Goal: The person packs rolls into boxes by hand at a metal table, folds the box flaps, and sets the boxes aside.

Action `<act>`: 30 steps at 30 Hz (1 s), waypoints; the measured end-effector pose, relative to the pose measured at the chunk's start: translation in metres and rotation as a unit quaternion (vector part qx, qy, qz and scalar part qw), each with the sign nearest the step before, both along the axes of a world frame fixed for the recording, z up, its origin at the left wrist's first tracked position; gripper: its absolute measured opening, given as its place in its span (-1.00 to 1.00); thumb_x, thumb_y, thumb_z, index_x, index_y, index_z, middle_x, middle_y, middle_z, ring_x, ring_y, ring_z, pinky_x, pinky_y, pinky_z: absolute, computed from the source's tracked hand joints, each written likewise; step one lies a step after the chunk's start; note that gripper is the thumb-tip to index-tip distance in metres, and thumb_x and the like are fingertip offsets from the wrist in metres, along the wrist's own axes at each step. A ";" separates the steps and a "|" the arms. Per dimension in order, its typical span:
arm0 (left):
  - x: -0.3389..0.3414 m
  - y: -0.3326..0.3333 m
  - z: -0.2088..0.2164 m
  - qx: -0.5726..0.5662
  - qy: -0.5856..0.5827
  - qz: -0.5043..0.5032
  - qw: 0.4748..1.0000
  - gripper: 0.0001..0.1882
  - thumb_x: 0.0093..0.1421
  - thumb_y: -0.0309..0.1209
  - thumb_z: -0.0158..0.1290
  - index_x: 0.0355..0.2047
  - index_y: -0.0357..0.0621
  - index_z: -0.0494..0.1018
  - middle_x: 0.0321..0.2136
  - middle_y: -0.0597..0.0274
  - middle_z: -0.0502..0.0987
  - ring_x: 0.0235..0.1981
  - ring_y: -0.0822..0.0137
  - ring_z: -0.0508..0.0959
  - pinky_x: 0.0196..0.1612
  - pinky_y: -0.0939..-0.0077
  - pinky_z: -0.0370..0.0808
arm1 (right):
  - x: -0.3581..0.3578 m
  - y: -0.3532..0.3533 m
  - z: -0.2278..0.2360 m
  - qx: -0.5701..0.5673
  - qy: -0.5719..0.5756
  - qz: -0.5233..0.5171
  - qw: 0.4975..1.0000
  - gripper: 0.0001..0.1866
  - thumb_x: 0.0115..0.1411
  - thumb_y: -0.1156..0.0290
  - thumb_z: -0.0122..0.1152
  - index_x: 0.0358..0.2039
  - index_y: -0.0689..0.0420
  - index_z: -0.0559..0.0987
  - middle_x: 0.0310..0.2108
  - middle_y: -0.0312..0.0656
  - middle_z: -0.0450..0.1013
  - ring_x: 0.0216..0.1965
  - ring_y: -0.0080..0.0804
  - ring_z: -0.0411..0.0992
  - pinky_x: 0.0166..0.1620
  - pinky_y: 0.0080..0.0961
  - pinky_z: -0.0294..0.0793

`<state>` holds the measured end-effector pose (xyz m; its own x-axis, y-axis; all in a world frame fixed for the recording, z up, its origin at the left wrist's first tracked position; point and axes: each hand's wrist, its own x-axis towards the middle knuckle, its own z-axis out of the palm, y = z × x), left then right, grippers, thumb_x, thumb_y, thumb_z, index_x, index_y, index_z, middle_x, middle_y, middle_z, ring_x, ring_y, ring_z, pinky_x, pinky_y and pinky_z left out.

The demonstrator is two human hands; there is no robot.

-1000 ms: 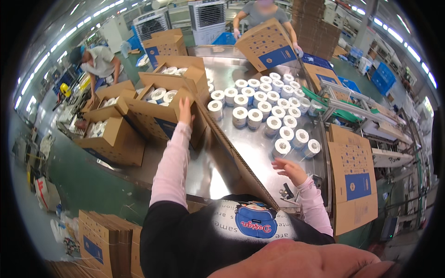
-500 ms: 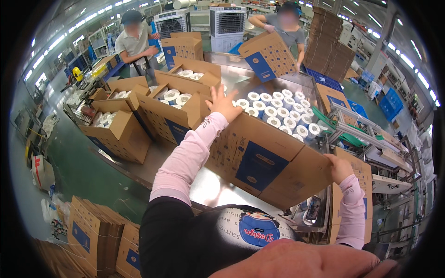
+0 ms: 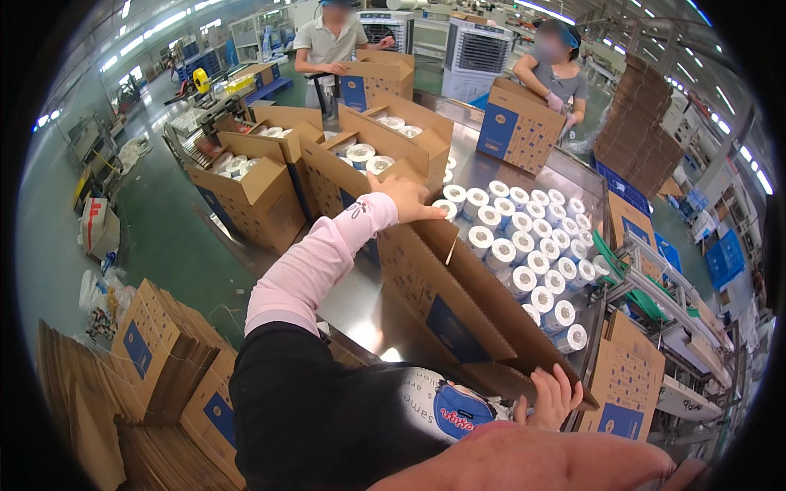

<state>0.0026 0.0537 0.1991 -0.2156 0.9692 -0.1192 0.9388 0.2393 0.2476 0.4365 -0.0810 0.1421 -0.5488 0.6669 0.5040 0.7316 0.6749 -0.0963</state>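
In front of me stands a tall, narrow cardboard box (image 3: 426,299) with a blue panel, tilted and partly spread, with a dark gap between its walls. My left hand (image 3: 399,198) grips its far left corner, thumb over the top edge. At the near right end my right hand (image 3: 548,399) is curled over the edge of the same box. Beyond it, many white rolls (image 3: 524,245) stand upright in rows on the metal table (image 3: 467,168). Next to my left hand is an open carton (image 3: 327,176) holding several rolls.
More filled cartons (image 3: 254,192) stand at the left. Across the table, one co-worker (image 3: 553,78) handles an upright carton (image 3: 520,127); another person (image 3: 327,45) stands behind a carton. Flat cardboard stacks (image 3: 155,352) lie at lower left. A metal frame with green strips (image 3: 626,274) borders the right.
The flat-looking box now has its walls spread apart. My right hand has come nearer to my body along its edge. The co-worker's tilted carton now sits upright on the table.
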 end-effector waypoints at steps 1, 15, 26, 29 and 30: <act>-0.001 -0.006 -0.005 0.036 0.023 0.026 0.999 -0.05 -0.06 0.49 -0.08 0.21 0.16 0.35 0.23 0.15 0.31 0.31 -0.01 0.15 0.27 -0.43 -0.25 | 0.006 0.009 -0.001 -0.018 0.025 0.028 0.999 -0.66 -0.11 0.41 0.20 -0.23 0.08 0.55 -0.19 -0.19 0.49 -0.02 -0.17 0.38 0.28 -0.08 -0.11; -0.010 -0.125 0.011 0.010 -0.211 -0.084 0.974 -0.45 0.20 -0.08 0.11 0.00 -0.31 0.42 -0.18 -0.04 0.57 -0.18 0.23 0.57 -0.10 0.36 0.46 | -0.042 0.166 0.020 -0.176 0.068 0.350 0.918 -0.56 0.15 0.29 0.10 -0.85 0.04 0.31 -0.84 -0.25 0.23 -0.66 -0.26 0.21 -0.41 -0.32 0.18; 0.027 -0.182 0.040 -0.100 -0.065 -0.268 0.956 0.14 -0.06 0.20 0.23 0.34 -0.22 -0.01 0.19 -0.48 0.15 0.14 -0.22 0.35 0.15 0.23 0.36 | -0.092 0.156 -0.063 -0.267 -0.497 0.258 0.784 -0.57 0.18 -0.04 0.01 -0.36 0.05 0.66 -0.42 -0.04 0.56 -0.28 -0.01 0.53 -0.17 -0.13 0.50; 0.047 -0.157 0.031 -0.183 -0.053 -0.333 0.923 -0.03 -0.01 0.20 0.19 0.24 -0.22 0.21 0.11 -0.39 0.28 0.04 -0.21 0.43 0.09 0.22 0.40 | -0.102 0.156 -0.054 -0.290 -0.462 0.269 0.794 -0.66 0.17 0.11 0.11 -0.33 0.11 0.65 -0.39 -0.03 0.57 -0.33 -0.12 0.56 -0.20 -0.26 0.53; 0.052 -0.145 0.021 -0.215 -0.050 -0.354 0.909 -0.06 -0.01 0.20 0.18 0.21 -0.23 0.26 0.08 -0.36 0.33 0.02 -0.20 0.45 0.07 0.23 0.41 | -0.100 0.162 -0.048 -0.397 -0.357 0.287 0.796 -0.70 0.17 0.16 0.14 -0.31 0.12 0.65 -0.38 -0.07 0.57 -0.33 -0.20 0.56 -0.21 -0.31 0.53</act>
<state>0.0549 -0.0915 0.2204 0.4762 0.7201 -0.5047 0.8734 -0.3207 0.3666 0.3360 0.0808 0.0938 -0.8352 0.1562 -0.5272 0.3848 0.8510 -0.3575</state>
